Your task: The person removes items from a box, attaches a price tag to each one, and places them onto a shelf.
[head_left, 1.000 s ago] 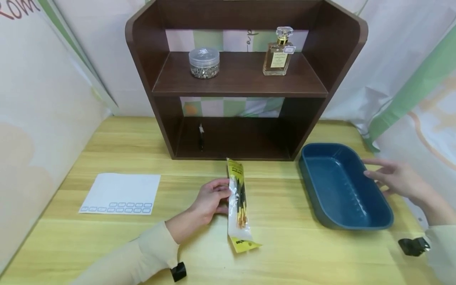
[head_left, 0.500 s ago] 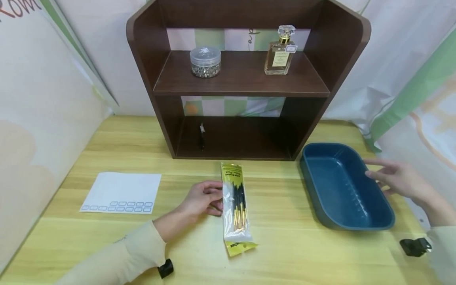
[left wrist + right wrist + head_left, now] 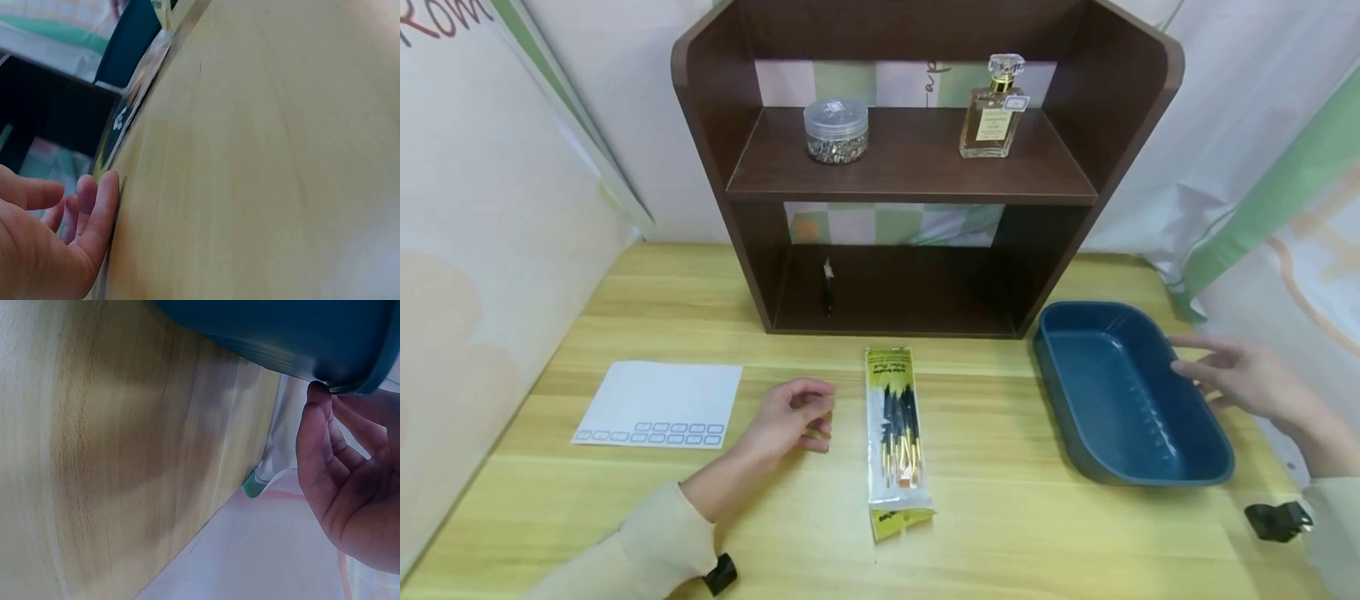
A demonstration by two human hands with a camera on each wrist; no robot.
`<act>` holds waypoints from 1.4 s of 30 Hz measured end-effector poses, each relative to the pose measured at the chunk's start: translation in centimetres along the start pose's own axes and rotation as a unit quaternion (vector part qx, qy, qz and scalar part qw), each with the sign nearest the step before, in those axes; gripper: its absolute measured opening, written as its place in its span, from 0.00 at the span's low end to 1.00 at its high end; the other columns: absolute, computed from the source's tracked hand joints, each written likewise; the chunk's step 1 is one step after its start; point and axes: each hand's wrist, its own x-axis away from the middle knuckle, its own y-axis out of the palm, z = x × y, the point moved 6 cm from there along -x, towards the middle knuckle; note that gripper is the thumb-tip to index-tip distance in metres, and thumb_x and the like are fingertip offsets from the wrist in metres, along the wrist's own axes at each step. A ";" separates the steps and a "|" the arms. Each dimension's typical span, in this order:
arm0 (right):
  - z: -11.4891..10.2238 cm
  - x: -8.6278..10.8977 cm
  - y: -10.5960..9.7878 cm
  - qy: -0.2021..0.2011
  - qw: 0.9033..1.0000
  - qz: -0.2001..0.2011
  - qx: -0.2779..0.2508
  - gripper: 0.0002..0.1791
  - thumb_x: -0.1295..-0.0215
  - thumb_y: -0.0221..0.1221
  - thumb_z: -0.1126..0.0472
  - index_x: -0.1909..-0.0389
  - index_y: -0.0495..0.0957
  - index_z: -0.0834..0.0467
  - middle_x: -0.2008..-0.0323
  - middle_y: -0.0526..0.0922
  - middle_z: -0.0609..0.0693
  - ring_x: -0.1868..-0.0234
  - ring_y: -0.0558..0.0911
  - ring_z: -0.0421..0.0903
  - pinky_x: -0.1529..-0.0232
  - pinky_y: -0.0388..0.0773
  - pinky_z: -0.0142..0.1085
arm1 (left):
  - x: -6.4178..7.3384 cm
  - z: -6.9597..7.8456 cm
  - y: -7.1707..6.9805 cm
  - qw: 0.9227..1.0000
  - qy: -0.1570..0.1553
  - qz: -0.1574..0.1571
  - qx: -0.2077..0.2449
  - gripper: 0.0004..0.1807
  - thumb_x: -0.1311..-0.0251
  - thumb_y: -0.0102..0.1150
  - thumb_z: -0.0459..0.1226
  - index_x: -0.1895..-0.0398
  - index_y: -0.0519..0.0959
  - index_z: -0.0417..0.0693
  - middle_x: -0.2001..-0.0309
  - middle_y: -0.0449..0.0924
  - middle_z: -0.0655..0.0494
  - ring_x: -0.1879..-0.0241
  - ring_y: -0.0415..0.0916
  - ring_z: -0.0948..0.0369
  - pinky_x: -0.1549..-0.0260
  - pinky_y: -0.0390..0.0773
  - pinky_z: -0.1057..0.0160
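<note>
A clear packet of artist brushes (image 3: 898,442) with yellow ends lies flat on the table, in the middle of the head view. My left hand (image 3: 784,423) is to its left, apart from it, with fingers loosely bent and nothing in them. The left wrist view shows those fingers (image 3: 103,212) low over the wood, the packet beyond them. On the right, my right hand (image 3: 1247,375) pinches the long outer rim of a dark blue plastic basin (image 3: 1120,400). In the right wrist view its fingertips (image 3: 317,394) are right at the rim's underside.
A dark brown two-tier shelf (image 3: 910,179) stands at the back, holding a clear-lidded jar (image 3: 837,133), a perfume bottle (image 3: 991,121) and a black pen (image 3: 827,287). A white label sheet (image 3: 658,400) lies at left. Fabric walls border the table (image 3: 985,533).
My left hand has let go of the brush packet and drawn back to the left. The packet has settled flat on the table. My right hand stays at the basin.
</note>
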 end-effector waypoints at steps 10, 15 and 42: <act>-1.9 -0.4 -0.3 -0.060 0.997 0.032 0.046 0.26 0.30 0.61 0.66 0.37 0.68 0.76 0.64 0.84 0.70 0.73 0.79 0.29 0.77 0.81 0.35 | 3.0 1.1 -6.9 0.992 0.054 0.106 -0.033 0.17 0.33 0.59 0.28 0.42 0.76 0.32 0.56 0.77 0.43 0.66 0.80 0.54 0.65 0.87 0.53; -4.4 -0.7 -0.6 -0.090 0.987 0.078 0.111 0.25 0.34 0.65 0.62 0.42 0.74 0.73 0.60 0.82 0.75 0.68 0.84 0.45 0.70 0.77 0.41 | 5.1 1.5 -10.6 0.982 0.080 0.159 -0.060 0.19 0.33 0.61 0.30 0.42 0.75 0.30 0.58 0.80 0.50 0.66 0.82 0.58 0.65 0.87 0.54; -27.6 -1.8 10.9 -0.255 0.966 -0.024 0.036 0.18 0.35 0.68 0.61 0.44 0.82 0.54 0.50 0.83 0.51 0.53 0.80 0.48 0.54 0.80 0.47 | 8.9 0.9 -17.5 0.921 0.097 0.149 -0.347 0.43 0.44 0.73 0.36 0.32 0.61 0.26 0.31 0.51 0.21 0.32 0.46 0.25 0.36 0.48 0.26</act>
